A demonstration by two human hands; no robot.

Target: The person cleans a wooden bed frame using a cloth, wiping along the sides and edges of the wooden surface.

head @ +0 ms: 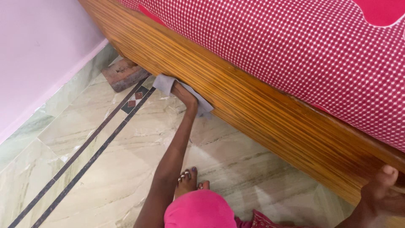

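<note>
1. While the left hand presses a grey cloth flat against the wooden bed frame near the floor, its fingers lie closed over the cloth;
2. right hand grips the frame's top edge, fingers curled over it;
3. a brick lies under the bed's corner.

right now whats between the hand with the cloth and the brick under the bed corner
In the head view, only the free end of the grey cloth and bare wooden bed frame lie between the left hand and the brick; below is floor.
</note>
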